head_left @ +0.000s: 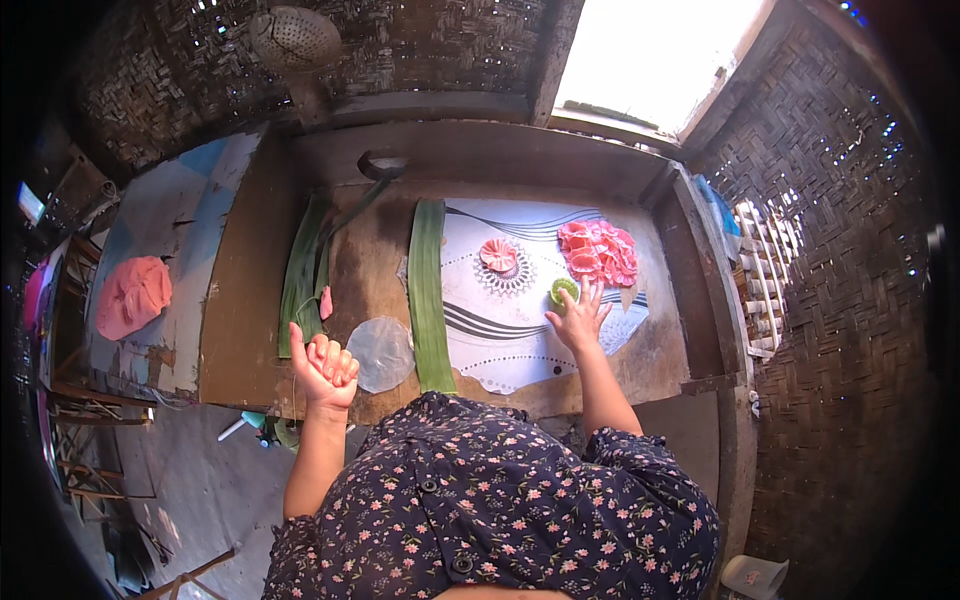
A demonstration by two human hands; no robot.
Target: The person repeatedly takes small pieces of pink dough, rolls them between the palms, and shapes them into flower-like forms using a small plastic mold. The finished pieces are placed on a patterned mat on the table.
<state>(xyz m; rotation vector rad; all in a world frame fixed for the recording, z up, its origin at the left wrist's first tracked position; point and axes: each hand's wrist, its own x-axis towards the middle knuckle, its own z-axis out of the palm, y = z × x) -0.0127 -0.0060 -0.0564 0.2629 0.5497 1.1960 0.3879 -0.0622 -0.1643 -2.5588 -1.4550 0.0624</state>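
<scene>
Left hand (327,372) is raised over the near left tabletop (372,268), fingers clenched; whether anything is gripped cannot be told. Right fingers (600,294) are spread, touching the green piece (563,289), which is set just near-left of the pink petals (598,252).

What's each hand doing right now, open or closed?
Left hand: closed, curled; whether it grips something thin can't be told.
Right hand: open, spread at the small round green piece.
</scene>
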